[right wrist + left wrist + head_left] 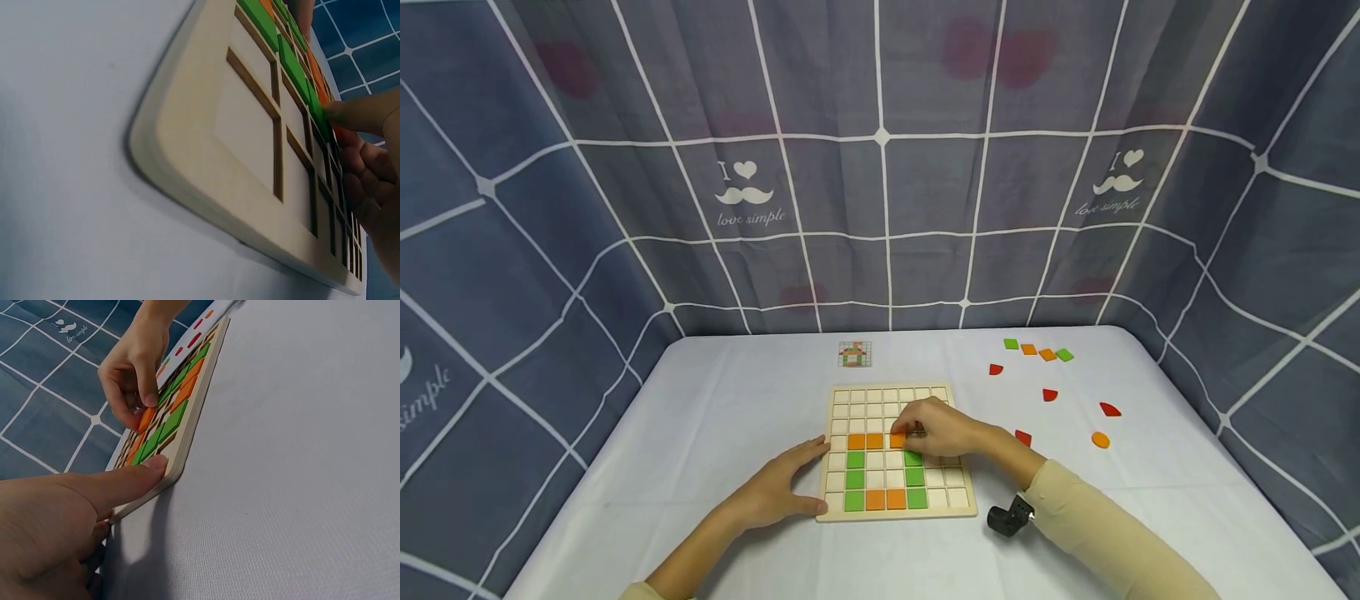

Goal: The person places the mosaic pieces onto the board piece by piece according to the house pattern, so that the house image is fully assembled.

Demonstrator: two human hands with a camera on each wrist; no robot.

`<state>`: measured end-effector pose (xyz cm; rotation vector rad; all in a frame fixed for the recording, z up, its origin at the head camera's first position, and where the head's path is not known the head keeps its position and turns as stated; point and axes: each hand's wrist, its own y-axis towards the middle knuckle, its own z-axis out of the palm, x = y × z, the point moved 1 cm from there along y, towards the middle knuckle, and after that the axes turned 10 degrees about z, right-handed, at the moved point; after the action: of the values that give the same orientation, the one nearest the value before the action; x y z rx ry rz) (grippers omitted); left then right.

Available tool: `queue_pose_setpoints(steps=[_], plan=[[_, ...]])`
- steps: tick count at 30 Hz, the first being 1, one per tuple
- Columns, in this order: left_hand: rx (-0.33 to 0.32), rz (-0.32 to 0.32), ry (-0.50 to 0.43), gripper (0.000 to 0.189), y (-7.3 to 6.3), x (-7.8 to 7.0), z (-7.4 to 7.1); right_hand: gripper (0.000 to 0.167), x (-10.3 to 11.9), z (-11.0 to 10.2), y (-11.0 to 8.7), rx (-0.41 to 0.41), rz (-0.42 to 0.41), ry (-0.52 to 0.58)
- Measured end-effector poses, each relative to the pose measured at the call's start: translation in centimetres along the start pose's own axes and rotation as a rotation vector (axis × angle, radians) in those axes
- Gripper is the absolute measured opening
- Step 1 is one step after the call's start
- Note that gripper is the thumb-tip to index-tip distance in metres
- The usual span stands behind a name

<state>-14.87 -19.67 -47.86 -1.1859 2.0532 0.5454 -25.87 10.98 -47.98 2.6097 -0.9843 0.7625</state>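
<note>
A wooden grid board (895, 516) lies flat on the table, with green square tiles in two columns and orange square tiles between and above them. My right hand (943, 427) pinches an orange square tile (146, 419) between thumb and fingers at the upper row of the pattern, over the right green column. Whether that tile sits fully in its cell cannot be told. My left hand (772, 487) rests against the board's left side, thumb (153, 465) on the near left corner and fingers along the edge.
Behind the board lies a small pattern card (854, 354). Loose pieces are scattered to the right: green and orange diamonds (1028, 349), several red quarter-round pieces (1110, 409) and an orange disc (1101, 439). A black device (1009, 517) is at my right wrist. Grid-patterned curtains (925, 183) surround the table.
</note>
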Motion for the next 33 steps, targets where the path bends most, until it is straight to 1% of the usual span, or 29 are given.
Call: queue_pose_setpoints(steps=[4,9,11,16,22,27,33], plan=[[-0.002,0.001,0.001,0.092,0.04,0.03,0.06,0.023,0.08,0.02,0.19,0.021,-0.017,-0.001],[-0.007,-0.009,0.001,0.092,0.07,0.10,0.18,0.025,0.06,0.06,0.35,0.042,0.000,-0.024],[-0.010,-0.009,0.001,0.092,0.04,0.06,0.20,0.025,0.13,0.11,0.38,0.040,0.001,-0.024],[-0.014,-0.005,0.004,0.092,-0.04,0.01,0.16,0.023,0.43,0.26,0.45,0.023,-0.014,0.015],[-0.018,-0.011,-0.007,0.092,-0.10,-0.07,0.11,0.019,0.24,0.61,0.83,0.001,-0.003,0.040],[-0.020,-0.011,0.000,0.091,-0.15,-0.06,0.12,0.020,-0.06,0.87,0.97,0.016,0.011,0.042],[-0.018,-0.003,0.002,0.091,-0.10,-0.03,0.09,0.021,0.00,0.56,0.87,0.031,0.020,0.016]])
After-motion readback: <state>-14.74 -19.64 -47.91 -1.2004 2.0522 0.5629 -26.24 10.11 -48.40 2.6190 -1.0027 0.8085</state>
